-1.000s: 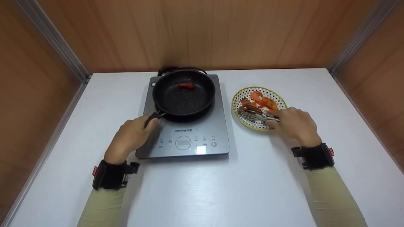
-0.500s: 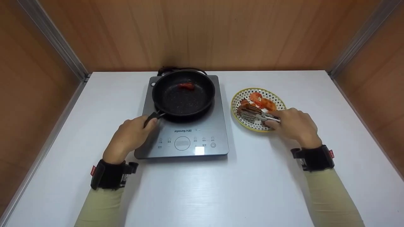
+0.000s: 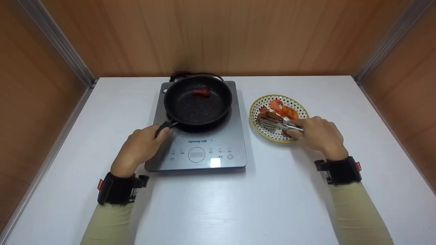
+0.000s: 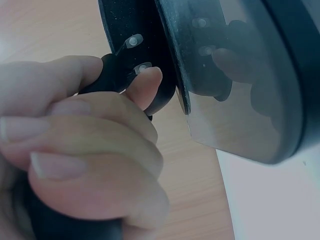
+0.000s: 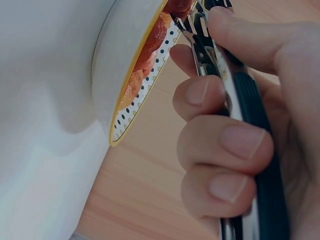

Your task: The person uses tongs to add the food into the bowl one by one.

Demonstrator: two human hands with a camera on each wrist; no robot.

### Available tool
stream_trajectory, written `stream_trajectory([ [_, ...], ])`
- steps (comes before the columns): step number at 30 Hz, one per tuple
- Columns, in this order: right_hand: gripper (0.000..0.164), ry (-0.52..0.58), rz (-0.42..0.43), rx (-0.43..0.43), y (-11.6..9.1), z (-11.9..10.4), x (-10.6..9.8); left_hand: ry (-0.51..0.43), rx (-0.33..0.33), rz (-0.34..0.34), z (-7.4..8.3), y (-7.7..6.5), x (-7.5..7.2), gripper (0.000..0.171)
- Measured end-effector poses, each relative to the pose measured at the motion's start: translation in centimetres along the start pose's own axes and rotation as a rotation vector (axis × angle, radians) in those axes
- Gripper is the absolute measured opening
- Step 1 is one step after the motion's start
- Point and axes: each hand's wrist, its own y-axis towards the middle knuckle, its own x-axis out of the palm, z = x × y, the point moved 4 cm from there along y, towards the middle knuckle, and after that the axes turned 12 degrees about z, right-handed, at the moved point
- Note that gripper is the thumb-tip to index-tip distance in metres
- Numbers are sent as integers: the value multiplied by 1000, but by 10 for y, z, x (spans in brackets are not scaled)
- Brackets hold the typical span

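Tongs [image 3: 282,124] shifted slightly; long axis diag., tips pt. far-L.

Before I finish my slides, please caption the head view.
Left hand grips the pan handle; right hand holds tongs over a dotted plate of food.

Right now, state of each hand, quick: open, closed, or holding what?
Left hand: closed, holding the black handle of the frying pan.
Right hand: closed, holding the tongs at the dotted plate.
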Motion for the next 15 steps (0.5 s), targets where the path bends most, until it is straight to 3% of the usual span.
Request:
stream_trajectory([
  [15,51,-7,10,-3,1,1,0,3,-24,-18,-1,1,0,44],
])
